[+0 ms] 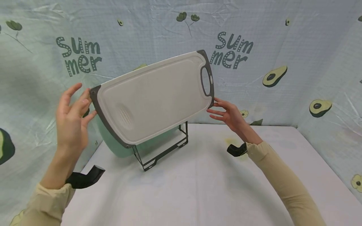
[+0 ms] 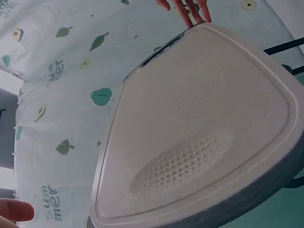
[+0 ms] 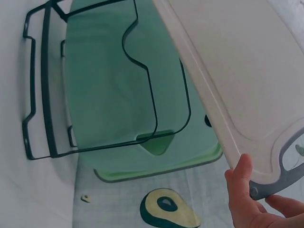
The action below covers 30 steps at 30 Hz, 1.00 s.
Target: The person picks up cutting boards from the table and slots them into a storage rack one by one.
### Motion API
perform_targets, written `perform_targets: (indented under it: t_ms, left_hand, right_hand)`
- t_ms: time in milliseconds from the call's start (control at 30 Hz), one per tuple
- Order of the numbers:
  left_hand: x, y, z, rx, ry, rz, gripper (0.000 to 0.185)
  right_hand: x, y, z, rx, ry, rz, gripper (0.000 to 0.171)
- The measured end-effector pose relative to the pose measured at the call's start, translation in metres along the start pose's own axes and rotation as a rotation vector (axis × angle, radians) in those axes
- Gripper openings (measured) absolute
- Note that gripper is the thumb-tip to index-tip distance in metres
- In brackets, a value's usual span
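A white cutting board (image 1: 158, 97) with dark grey ends is held up on a slant, its handle end higher and to the right. My left hand (image 1: 72, 121) holds its left end near the upper corner, one finger standing free of it; in the left wrist view a single fingertip (image 2: 16, 210) shows beside the board. My right hand (image 1: 226, 113) pinches the lower right corner below the handle slot, as the right wrist view also shows. Behind the board stands a black wire rack (image 1: 167, 153) with a green board (image 3: 104, 90) in it.
The rack stands on a white-covered table (image 1: 226, 188), toward the back left. A printed sheet (image 1: 169, 34) with avocados and lettering hangs behind the table. Black wrist cameras stick out from both sleeves.
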<state>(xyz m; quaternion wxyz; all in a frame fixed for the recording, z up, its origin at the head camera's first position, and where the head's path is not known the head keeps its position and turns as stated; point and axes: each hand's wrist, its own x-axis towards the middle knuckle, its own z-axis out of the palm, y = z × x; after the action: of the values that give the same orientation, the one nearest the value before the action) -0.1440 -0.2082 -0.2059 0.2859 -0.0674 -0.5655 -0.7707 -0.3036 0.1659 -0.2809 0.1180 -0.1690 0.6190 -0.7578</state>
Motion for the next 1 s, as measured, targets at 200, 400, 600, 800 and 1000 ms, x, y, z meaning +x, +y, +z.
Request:
perform_targets:
  t_ms: [200,400,600,800,1000]
  left_hand:
    - [0.005,0.005,0.002,0.027,0.017,0.034,0.04]
    - [0.008,0.006,0.002,0.047,0.02,0.041,0.041]
    - [0.013,0.006,-0.002,0.045,0.04,0.054,0.039]
    - [0.024,0.002,-0.018,-0.055,-0.023,0.051,0.038]
    - [0.03,-0.002,-0.026,-0.079,-0.057,0.084,0.04]
  right_hand:
    - [0.009,0.001,0.004,0.022,-0.014,-0.029,0.045]
    - [0.02,0.006,0.006,0.112,-0.059,-0.028,0.049]
    - [0.03,0.014,0.011,0.209,-0.074,-0.013,0.055]
    - [0.039,0.023,0.016,0.258,-0.094,-0.008,0.06]
    - [0.045,0.032,0.021,0.279,-0.098,-0.014,0.059]
